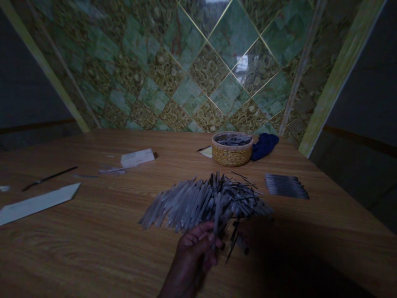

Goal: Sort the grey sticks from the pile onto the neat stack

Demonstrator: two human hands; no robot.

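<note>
1 slim tube (217, 207): pale, straight, seemingly translucent, rising out of your fingers with its upper part in front of the heap as you see it.
Left hand (198, 248): your thumb and fingers clamp the tube's lower part, at the heap's near side.
Right hand: if it is within the dark patch (297, 260) at your lower right, its outline is lost; you cannot tell how its fingers stand.
Heap (182, 205): many pale tubes, smooth and roughly parallel at your left, tangled with thinner dark pieces toward your right.
Black sticks (233, 240): thin and tapering, just right of your left hand.
Row (285, 185): slim smoky tubes laid flat and parallel, right of the heap and apart from it.
Basket (232, 157): round, tan, coarse-woven, thick-rimmed, holding more slender pieces, beyond the heap.
Cloth (265, 145): dark blue, soft, crumpled against the basket's right side.
White box (138, 157): long and crisp-edged, at your far left, near clear scraps (116, 169).
Table (93, 256): wood-grained, meeting the glossy tiled wall (186, 66) behind; its right edge slants past the row.
Open room: your broadest stretch of wood lies between the pale strip (40, 203) and the heap; the margin right of the row is narrower.
</note>
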